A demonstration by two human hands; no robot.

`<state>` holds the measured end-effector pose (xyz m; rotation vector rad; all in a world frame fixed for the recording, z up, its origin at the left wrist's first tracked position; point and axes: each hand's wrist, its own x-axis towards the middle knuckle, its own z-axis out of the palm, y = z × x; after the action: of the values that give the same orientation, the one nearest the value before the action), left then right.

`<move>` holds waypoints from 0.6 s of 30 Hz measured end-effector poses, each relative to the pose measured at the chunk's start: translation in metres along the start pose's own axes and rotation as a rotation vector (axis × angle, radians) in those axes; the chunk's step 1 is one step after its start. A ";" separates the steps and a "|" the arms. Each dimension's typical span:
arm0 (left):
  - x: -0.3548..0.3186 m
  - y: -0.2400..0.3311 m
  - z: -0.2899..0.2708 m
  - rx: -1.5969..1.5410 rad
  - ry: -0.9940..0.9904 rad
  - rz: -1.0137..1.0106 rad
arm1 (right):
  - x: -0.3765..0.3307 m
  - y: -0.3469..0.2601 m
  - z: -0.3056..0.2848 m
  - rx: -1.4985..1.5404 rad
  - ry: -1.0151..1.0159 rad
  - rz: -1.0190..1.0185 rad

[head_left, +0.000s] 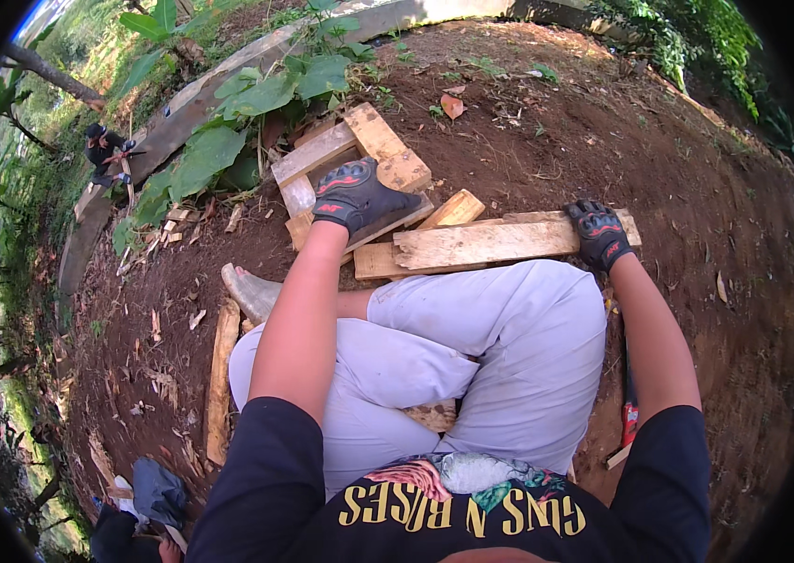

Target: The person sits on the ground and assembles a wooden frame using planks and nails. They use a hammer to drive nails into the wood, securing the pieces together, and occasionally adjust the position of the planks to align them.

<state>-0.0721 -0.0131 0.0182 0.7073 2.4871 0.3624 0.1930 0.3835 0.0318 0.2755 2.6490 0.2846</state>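
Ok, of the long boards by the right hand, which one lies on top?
The ragged-ended board, its other end at the right hand. It overlaps the lower board, whose left end sticks out from beneath it.

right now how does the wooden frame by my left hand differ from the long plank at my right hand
Shape: the wooden frame has short boards set around an opening; the long plank is one straight piece.
Position: the frame lies farther out, by the leafy plant; the plank lies nearer your legs.
Contact: your left hand is at the frame, your right hand at the plank's right end.
Both are light-brown wood.
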 end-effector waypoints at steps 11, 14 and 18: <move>-0.007 0.016 -0.003 -0.010 0.003 -0.046 | -0.088 0.090 0.004 -0.133 -0.460 0.609; 0.004 0.005 -0.010 -0.044 -0.020 -0.021 | -0.058 0.018 -0.071 0.178 -0.061 0.416; -0.008 -0.014 -0.035 -0.116 0.043 -0.081 | -0.010 -0.111 -0.152 0.598 -0.063 -0.026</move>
<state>-0.0914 -0.0334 0.0451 0.5560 2.5029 0.4927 0.1152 0.2514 0.1413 0.4255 2.6100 -0.5278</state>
